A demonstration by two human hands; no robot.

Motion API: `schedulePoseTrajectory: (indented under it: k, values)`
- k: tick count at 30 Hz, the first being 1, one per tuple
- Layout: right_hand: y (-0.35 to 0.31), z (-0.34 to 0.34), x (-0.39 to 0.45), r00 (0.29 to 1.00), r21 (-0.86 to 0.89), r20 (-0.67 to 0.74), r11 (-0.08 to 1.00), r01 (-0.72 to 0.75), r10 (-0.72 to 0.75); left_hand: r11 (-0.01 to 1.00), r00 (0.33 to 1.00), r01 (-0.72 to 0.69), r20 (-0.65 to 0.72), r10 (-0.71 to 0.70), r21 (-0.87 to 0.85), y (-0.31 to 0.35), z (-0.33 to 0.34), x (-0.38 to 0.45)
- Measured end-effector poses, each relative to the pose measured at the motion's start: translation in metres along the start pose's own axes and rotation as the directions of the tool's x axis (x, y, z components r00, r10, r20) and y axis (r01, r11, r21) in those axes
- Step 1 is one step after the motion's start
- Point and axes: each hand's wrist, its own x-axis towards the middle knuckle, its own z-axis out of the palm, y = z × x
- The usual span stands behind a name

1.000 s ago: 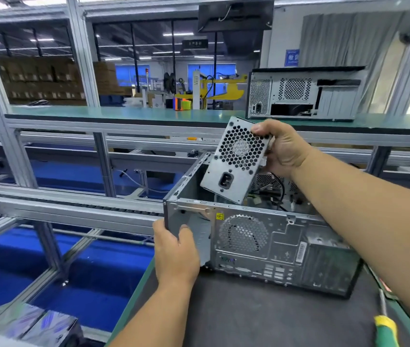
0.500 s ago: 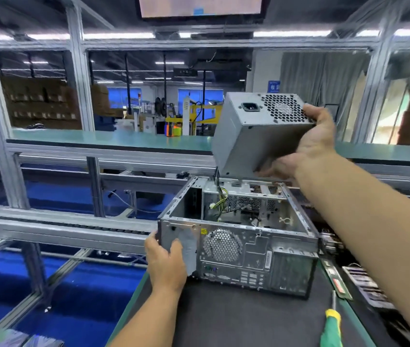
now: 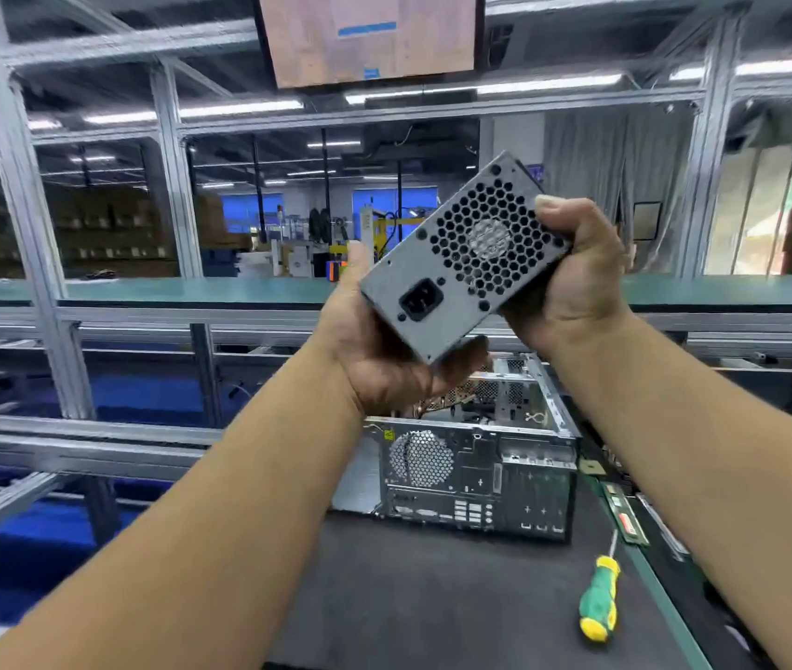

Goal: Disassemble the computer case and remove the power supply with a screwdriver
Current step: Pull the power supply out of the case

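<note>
Power supply (image 3: 461,263) is up in the air in front of me, well above the computer case (image 3: 476,476), held between both hands. My left hand (image 3: 379,350) cups it from below with the thumb up along its left edge, fingers curled under the lower corner; my right hand (image 3: 578,278) clamps the upper right end, thumb on top. Its vented rear face looks toward me, tilted so the long axis climbs from lower left to upper right, with the black mains socket at the low end and the fan grille at the high end. I can read no brand or lettering on it; the round badge behind the grille is too blurred. On the case, which sits open-topped on the dark mat (image 3: 432,597) with its rear panel toward me, a small yellow warning sticker shows near the top left corner, text unreadable. A green and yellow screwdriver (image 3: 599,599) lies on the mat right of the case, tip pointing away. A monitor (image 3: 370,36) hangs overhead, its writing illegible
</note>
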Motion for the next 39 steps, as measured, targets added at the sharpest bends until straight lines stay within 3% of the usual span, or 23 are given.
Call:
schedulePoseTrajectory:
  k: [4,10,16,19,22,26,28,31,36,39]
  values:
    - [-0.012,0.007,-0.005,0.996,-0.067,0.074,0.996,0.050,-0.045,0.990,0.990,-0.132,0.047,0.134,-0.049,0.007,-0.002,-0.001]
    - [-0.009,0.004,-0.016,0.989,-0.155,0.130,0.987,-0.046,0.066,0.934,0.923,-0.347,0.142,0.357,-0.090,0.018,-0.012,0.009]
    - [-0.001,-0.013,-0.043,0.907,-0.237,0.343,0.957,-0.167,0.244,0.881,0.880,-0.456,0.212,0.424,0.129,0.021,-0.036,-0.007]
    - [0.006,-0.030,-0.062,0.828,-0.261,0.439,0.932,-0.253,0.348,0.861,0.906,-0.423,0.130,0.403,0.283,0.006,-0.059,-0.021]
    - [0.034,-0.041,-0.088,0.849,-0.335,0.355,0.901,-0.275,0.391,0.773,0.873,-0.463,0.073,0.482,0.434,-0.019,-0.081,-0.028]
    - [0.091,-0.059,-0.129,0.959,-0.348,-0.011,0.899,-0.268,0.282,0.758,0.918,-0.384,0.134,0.372,0.527,-0.061,-0.105,-0.036]
    - [0.115,-0.068,-0.153,0.968,-0.360,-0.030,0.900,-0.245,0.251,0.747,0.943,-0.324,0.132,0.307,0.581,-0.085,-0.119,-0.040]
    - [0.138,-0.079,-0.184,0.968,-0.448,-0.028,0.863,-0.235,0.250,0.770,0.947,-0.285,0.046,0.317,0.571,-0.122,-0.141,-0.047]
    - [0.155,-0.095,-0.205,0.955,-0.587,-0.073,0.761,-0.274,0.288,0.689,0.858,-0.326,-0.104,0.503,0.647,-0.165,-0.161,-0.047]
    - [0.152,-0.103,-0.201,0.933,-0.611,-0.054,0.727,-0.312,0.356,0.735,0.855,-0.352,-0.119,0.504,0.579,-0.171,-0.159,-0.046]
